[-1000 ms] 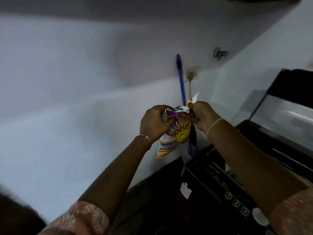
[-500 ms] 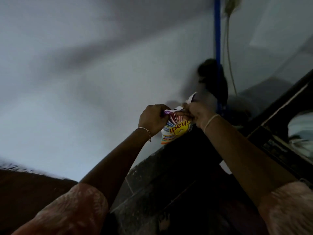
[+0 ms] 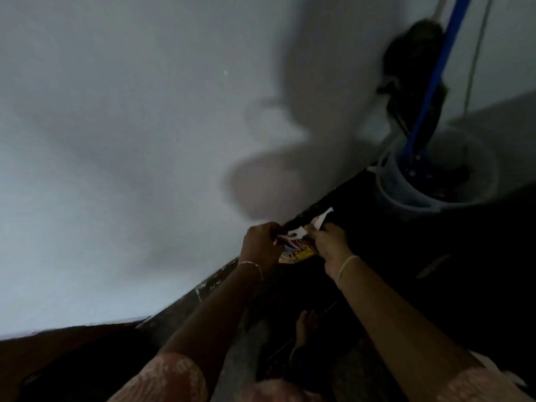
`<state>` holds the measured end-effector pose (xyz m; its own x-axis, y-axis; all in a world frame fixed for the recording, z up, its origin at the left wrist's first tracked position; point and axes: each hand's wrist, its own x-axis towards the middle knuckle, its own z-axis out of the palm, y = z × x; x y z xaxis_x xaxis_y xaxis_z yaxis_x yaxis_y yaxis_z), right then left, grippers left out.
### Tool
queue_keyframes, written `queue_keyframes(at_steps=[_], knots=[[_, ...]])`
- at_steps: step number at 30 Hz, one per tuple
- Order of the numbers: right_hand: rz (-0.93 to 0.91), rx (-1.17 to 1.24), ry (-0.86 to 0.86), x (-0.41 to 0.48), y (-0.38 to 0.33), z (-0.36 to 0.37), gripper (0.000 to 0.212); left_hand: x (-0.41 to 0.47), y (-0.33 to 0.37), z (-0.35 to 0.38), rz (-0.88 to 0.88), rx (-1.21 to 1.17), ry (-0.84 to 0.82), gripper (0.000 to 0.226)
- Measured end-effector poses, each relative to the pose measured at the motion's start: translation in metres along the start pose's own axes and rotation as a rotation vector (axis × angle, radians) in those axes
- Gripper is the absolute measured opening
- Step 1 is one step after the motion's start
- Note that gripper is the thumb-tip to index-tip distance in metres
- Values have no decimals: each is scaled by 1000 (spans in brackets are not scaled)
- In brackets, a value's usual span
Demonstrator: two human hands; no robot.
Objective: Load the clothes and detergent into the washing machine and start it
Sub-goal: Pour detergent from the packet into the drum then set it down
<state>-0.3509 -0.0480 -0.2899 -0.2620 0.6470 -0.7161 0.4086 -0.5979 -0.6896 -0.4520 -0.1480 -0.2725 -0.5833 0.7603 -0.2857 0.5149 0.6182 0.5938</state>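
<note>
A small colourful detergent sachet point(image 3: 296, 252), with orange, yellow and white print, hangs between my two hands above the dark floor. My left hand point(image 3: 261, 246) pinches its top left edge. My right hand point(image 3: 329, 242) grips the top right edge, where a torn white strip point(image 3: 323, 217) sticks up. The sachet's lower part shows below my fingers. Neither the washing machine nor any clothes are in view.
A pale wall point(image 3: 130, 140) fills the left and middle. A bucket point(image 3: 435, 181) stands at the upper right with a blue-handled mop point(image 3: 432, 82) in it. My bare foot point(image 3: 306, 326) rests on the dark floor below my hands.
My view has tilted down and left: the washing machine has left the frame and the bucket has come in. Both hands still hold the sachet, with the torn strip raised at its right.
</note>
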Motion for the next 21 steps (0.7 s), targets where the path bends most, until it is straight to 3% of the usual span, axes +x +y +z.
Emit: queue_keyframes(at_steps=[11, 21], knots=[[180, 23, -17, 141, 76, 44, 34, 102, -106, 99, -143, 20, -116, 21], [122, -209, 7, 238, 133, 77, 32, 146, -164, 160, -97, 142, -243, 34]])
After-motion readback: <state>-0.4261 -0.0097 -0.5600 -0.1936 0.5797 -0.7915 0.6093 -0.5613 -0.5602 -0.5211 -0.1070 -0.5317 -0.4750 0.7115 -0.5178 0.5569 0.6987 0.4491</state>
